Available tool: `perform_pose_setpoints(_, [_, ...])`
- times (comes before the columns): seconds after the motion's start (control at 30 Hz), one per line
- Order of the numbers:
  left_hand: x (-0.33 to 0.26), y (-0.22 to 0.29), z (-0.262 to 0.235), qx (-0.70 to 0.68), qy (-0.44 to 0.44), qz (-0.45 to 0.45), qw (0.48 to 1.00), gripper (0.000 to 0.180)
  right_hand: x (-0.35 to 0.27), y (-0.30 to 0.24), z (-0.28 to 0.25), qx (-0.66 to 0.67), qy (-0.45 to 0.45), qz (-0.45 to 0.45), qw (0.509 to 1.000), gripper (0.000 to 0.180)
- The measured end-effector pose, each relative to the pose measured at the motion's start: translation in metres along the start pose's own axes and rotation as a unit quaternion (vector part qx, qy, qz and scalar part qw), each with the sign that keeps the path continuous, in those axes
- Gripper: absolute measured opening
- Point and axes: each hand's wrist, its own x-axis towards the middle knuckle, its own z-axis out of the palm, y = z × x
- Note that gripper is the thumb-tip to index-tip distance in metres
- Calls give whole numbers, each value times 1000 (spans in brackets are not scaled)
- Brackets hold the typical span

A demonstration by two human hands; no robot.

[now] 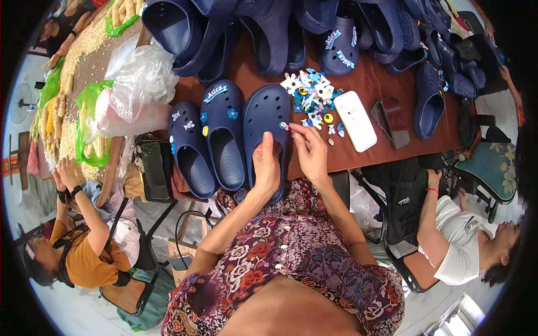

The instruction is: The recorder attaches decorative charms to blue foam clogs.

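A navy clog point(268, 106) with holes over its toe lies in front of me, toe pointing away. My left hand point(267, 168) is closed on its open heel end, the thumb laid over the rim. At the clog's right side, my right hand point(310, 148) pinches a small round shoe charm point(284, 126) against a hole. Left of it are a navy clog with a blue lettered charm and flower charms point(224, 117) and another with butterfly-like charms point(189, 143). A loose pile of colourful charms point(311, 95) lies just beyond my right hand.
More navy clogs point(269, 36) crowd the far side of the brown-covered table point(358, 78). To the right lie a white phone point(356, 121) and a dark case point(392, 120). Plastic bags point(140, 84) stand left. People sit on both sides, one with corn point(89, 129).
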Motion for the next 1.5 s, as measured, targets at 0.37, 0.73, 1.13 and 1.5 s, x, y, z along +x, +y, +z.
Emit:
perform_pose_setpoints(0.37, [-13, 12, -9, -142, -5, -102, 985, 55, -20, 26, -77, -243, 89, -5, 966, 13])
perform_pose_setpoints(0.73, [-10, 29, -2, -277, 30, -164, 946, 27, -18, 25, -69, -301, 23, -13, 953, 17])
perform_pose_setpoints(1.13, [-11, 37, -12, -441, 78, -227, 864, 25, 37, -46, -16, 120, -206, 62, 969, 19])
perform_pose_setpoints(1.5, [-23, 23, -1, -371, 51, -189, 908, 26, 80, -64, 13, -75, -358, 5, 931, 16])
